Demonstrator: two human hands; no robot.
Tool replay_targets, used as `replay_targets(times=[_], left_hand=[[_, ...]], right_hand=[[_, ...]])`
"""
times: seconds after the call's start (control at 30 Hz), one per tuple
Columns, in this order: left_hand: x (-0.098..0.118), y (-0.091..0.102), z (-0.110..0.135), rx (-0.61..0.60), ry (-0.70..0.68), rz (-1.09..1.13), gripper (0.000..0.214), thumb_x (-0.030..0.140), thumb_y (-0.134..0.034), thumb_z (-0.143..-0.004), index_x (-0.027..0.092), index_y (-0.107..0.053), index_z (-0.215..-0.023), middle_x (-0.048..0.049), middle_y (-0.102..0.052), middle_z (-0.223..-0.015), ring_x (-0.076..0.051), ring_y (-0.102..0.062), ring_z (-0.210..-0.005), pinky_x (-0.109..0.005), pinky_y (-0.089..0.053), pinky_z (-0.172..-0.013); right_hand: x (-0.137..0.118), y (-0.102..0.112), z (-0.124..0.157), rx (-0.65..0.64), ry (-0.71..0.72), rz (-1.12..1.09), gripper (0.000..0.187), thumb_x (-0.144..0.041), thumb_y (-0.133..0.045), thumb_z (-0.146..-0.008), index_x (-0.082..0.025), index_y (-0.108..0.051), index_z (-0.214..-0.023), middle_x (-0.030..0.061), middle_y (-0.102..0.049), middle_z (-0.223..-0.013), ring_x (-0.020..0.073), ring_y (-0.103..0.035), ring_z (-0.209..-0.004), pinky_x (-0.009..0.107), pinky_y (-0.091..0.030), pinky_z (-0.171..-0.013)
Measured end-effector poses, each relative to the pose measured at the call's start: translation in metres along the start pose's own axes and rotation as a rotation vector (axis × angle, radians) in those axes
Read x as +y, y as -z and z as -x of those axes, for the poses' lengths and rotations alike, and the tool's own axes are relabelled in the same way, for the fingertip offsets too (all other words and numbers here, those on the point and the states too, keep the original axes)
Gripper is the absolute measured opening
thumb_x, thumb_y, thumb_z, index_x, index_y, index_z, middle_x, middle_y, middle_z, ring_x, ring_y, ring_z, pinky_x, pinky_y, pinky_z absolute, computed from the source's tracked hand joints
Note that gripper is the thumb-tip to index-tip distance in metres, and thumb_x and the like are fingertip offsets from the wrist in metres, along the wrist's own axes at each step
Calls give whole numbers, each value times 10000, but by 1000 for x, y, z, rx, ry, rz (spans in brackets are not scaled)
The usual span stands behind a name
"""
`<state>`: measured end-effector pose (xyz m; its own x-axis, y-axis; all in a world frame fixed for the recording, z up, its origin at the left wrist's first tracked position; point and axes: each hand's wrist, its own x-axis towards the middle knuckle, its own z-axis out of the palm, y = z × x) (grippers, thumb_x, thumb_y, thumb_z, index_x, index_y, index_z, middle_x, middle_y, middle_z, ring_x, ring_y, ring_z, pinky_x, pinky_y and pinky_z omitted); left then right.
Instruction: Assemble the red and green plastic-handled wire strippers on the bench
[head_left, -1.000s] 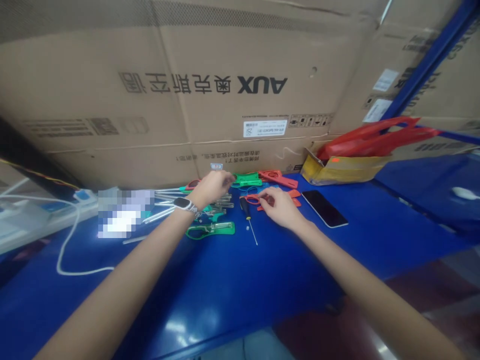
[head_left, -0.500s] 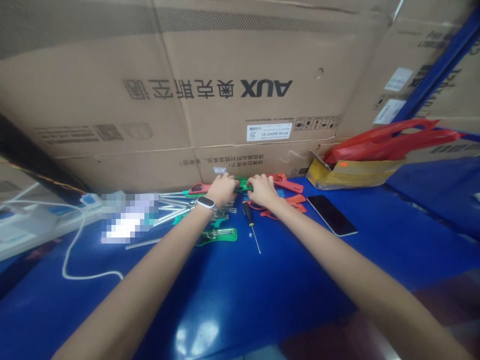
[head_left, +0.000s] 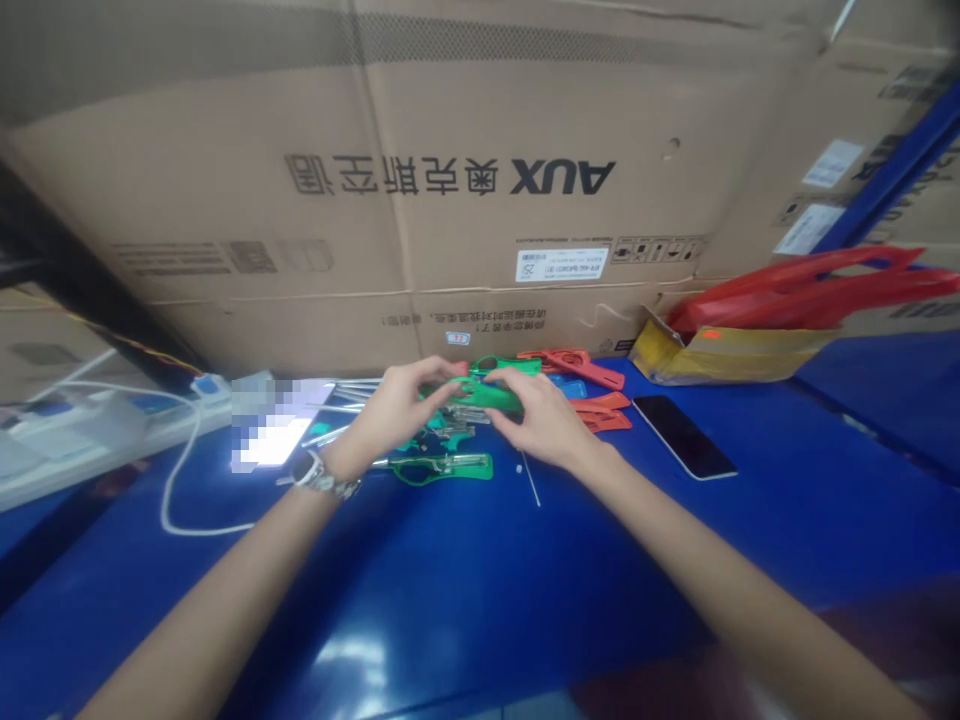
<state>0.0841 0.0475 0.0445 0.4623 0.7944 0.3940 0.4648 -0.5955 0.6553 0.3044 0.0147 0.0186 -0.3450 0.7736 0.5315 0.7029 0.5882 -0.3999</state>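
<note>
Between both hands is a green plastic lighter casing, raised a little above the table. My left hand, with a watch on its wrist, has its fingers closed on the casing's left end. My right hand pinches the right end between thumb and fingers. Just below lies an open green lighter half with a clear tank and metal tube. Another green casing rests behind the hands. A screwdriver shaft sticks out under my right hand, which hides its handle. Near it is a tiny white piece.
Red casings, orange-red casings and a blue piece lie right of the hands. Beyond them are a dark phone and a yellow box holding red plastic. A power strip stands left; a large carton backs the table.
Both hands have drawn back from the carton, and the green casing is now lifted between them. My right hand now covers the screwdriver's handle. The view has shifted slightly left.
</note>
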Motion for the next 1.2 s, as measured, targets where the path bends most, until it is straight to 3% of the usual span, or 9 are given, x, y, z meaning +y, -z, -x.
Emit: replay_targets(times=[0.13, 0.4, 0.5, 0.6, 0.83, 0.93, 1.03, 1.13, 1.2], left_hand=[[-12, 9, 37, 11, 199, 214, 315, 462, -641, -878, 171, -691, -986, -55, -732, -924, -149, -659, -621, -296, -554, -604], [-36, 35, 88, 105, 171, 168, 343, 397, -733, -817, 198, -694, -1093, -78, -724, -1071, -220, -683, -948, -366, -566, -850], [-38, 34, 91, 121, 202, 171, 290, 422, -693, -851, 195, -723, -1028, -66, -739, -960, -207, -687, -862, -348, -566, -804], [-36, 25, 89, 165, 215, 224, 294, 451, -634, -895, 191, -707, -1012, -38, -723, -839, -180, -674, -767, -311, -563, -742], [-29, 14, 78, 245, 216, 271, 369, 484, -542, -938, 178, -647, -762, -17, -667, -708, -153, -629, -669, -274, -536, -680], [-31, 15, 67, 274, 249, 252, 317, 473, -578, -909, 172, -679, -908, -39, -718, -843, -170, -655, -742, -293, -533, -718], [-34, 18, 51, 315, 279, 107, 321, 438, -611, -879, 177, -679, -1053, -64, -734, -1001, -201, -668, -866, -316, -521, -765], [-38, 19, 34, 382, 285, -45, 307, 406, -580, -882, 162, -682, -1038, -84, -730, -1036, -220, -661, -901, -328, -508, -763], [-41, 17, 24, 396, 286, -79, 295, 400, -570, -878, 157, -687, -996, -88, -733, -1021, -223, -661, -894, -332, -506, -763]], right_hand=[[-25, -23, 3, -100, 82, -125, 347, -240, -630, -867, -221, -573, -1209, 73, -664, -1248, 230, -643, -1067, 394, -492, -911], [-32, -45, -1, -137, 37, -321, 278, -307, -667, -868, -230, -662, -1134, 62, -716, -1137, 230, -669, -1035, 393, -506, -913], [-33, -43, 6, -167, -74, -453, 191, -371, -590, -928, -220, -704, -959, 42, -738, -975, 198, -686, -875, 351, -517, -829], [-36, -42, 11, -249, -216, -625, 401, -459, -508, -965, -201, -626, -682, 7, -652, -642, 136, -595, -583, 275, -474, -613], [-34, -46, 7, -267, -444, -1046, 392, -572, -518, -906, -189, -596, -941, -27, -596, -546, 97, -393, -384, 235, -291, -410], [-23, -45, 4, -179, -359, -908, 403, -551, -438, -955, -187, -612, -948, -15, -600, -625, 121, -480, -488, 257, -387, -510], [-9, -41, -3, -93, -218, -497, 338, -452, -411, -1004, -209, -637, -1071, 30, -681, -859, 176, -619, -793, 312, -463, -748], [2, -41, -16, -120, -95, -112, 280, -369, -449, -1013, -223, -627, -1172, 73, -672, -1174, 238, -576, -1105, 390, -405, -933], [6, -45, -25, -167, -51, 44, 283, -366, -457, -1015, -226, -620, -1200, 77, -659, -1222, 254, -550, -1119, 412, -376, -949]])
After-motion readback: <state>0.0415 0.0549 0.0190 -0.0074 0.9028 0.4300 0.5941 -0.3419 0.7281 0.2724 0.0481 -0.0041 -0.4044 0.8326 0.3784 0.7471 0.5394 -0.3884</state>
